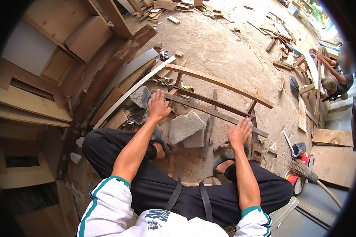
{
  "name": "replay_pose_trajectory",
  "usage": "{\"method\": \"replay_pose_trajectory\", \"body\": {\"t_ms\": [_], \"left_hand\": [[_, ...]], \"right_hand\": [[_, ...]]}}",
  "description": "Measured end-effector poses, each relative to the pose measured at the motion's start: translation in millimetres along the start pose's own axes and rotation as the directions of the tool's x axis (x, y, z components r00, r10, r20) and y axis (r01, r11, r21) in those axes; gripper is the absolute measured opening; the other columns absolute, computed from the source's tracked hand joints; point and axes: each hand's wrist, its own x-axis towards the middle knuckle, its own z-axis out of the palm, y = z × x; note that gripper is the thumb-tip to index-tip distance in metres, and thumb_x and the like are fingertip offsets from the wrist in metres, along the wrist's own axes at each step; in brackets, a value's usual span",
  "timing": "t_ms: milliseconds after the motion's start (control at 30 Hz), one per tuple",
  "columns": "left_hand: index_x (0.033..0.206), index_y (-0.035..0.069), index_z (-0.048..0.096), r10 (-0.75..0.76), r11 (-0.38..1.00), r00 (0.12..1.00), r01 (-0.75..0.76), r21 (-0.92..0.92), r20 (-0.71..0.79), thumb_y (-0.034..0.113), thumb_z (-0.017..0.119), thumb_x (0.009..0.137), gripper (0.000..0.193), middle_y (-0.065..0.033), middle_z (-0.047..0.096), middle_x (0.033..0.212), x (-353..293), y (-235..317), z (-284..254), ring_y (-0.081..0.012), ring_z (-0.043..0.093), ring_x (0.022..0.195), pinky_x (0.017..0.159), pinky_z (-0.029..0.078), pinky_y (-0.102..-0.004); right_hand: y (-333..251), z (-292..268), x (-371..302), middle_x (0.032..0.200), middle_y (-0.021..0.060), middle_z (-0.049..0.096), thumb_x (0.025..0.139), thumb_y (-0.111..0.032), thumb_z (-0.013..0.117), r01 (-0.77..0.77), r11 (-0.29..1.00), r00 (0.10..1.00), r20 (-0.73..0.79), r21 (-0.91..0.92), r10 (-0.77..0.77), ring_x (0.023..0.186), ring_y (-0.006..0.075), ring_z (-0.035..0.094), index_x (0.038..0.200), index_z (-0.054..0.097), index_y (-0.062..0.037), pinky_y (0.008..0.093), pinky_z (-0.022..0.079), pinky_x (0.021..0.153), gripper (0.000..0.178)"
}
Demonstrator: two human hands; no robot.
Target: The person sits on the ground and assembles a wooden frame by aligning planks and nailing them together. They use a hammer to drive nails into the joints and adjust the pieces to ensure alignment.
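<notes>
A frame of narrow wooden bars (221, 83) lies on its side on the ground in front of me, with long rails joined by short crosspieces. My left hand (158, 106) is at the left end of its nearest rail (209, 111), fingers spread. Toward the same rail's right end is my right hand (239, 132), its fingers stretched out and slightly blurred. Neither hand is wrapped round the wood; whether the palms touch it I cannot tell. Between my feet and the rail sits a rough grey stone block (186, 127), with a dark wooden stick (209, 136) beside it.
Wooden cabinets (47, 63) and long boards (134, 93) line the left. Scrap wood (281, 41) litters the far ground. At right lie a broom (302, 169), a dark paint can (299, 149) and red cans (294, 179). Another person (336, 73) sits at the far right among planks.
</notes>
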Motion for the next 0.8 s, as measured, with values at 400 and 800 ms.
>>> {"method": "replay_pose_trajectory", "body": {"t_ms": [400,800], "left_hand": [[0.149,0.011,0.033,0.178,0.968,0.982,-0.186,0.166,0.062,0.031,0.077,0.078,0.087,-0.0262,0.025,0.155,-8.2,4.1,-3.4,-0.0468,0.027,0.141,0.111,0.029,-0.0553],[0.149,0.013,0.035,0.106,0.993,0.977,-0.113,0.027,0.188,0.041,0.075,0.080,0.085,-0.0235,0.021,0.158,-2.4,8.8,-18.3,-0.0442,0.018,0.146,0.112,0.034,-0.0524]], "right_hand": [[55.6,19.4,-3.2,0.150,0.0245,0.039,0.090,-0.053,0.059,0.080,0.992,0.977,-0.190,-0.094,-0.097,0.139,0.0415,0.036,0.146,0.037,0.0042,0.0467,0.029,0.114,0.083],[62.3,-26.4,19.3,0.138,0.0222,0.053,0.088,-0.040,0.065,0.146,0.985,0.987,0.088,-0.094,-0.138,0.122,0.0399,0.055,0.135,0.049,0.0000,0.0474,0.050,0.093,0.064]]}}
